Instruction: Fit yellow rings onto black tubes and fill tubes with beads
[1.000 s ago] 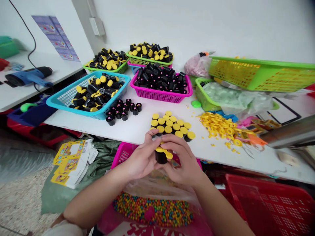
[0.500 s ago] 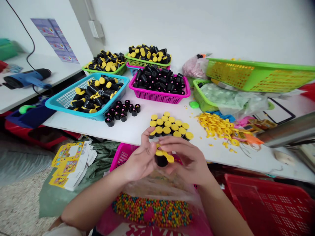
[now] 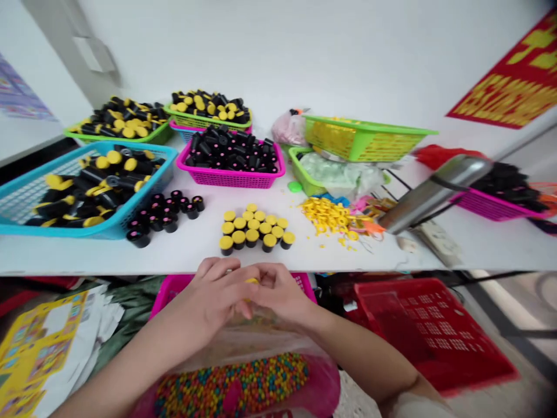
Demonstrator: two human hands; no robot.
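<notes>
My left hand (image 3: 213, 296) and my right hand (image 3: 278, 290) meet just below the table's front edge. Their fingers wrap round a small container, of which only a bit of yellow cap (image 3: 251, 282) shows between them; its black body is hidden. Beyond the hands, several black containers with yellow caps (image 3: 252, 237) stand upright in a cluster on the white table (image 3: 204, 255). To their left stand several black ones with pink centres (image 3: 169, 222). A heap of loose yellow pieces (image 3: 326, 216) lies to the right. Below my hands is a bag of coloured beads (image 3: 261, 377).
A blue basket (image 3: 117, 229) and a magenta basket (image 3: 230, 179) hold black containers, with green baskets (image 3: 163, 134) behind. A metal tube (image 3: 430, 191) slants over the right side. A red crate (image 3: 435, 331) sits lower right, printed cards (image 3: 47, 348) lower left.
The view has turned to the right. My hands have closed more tightly round the container, so its black body and yellow strap no longer show.
</notes>
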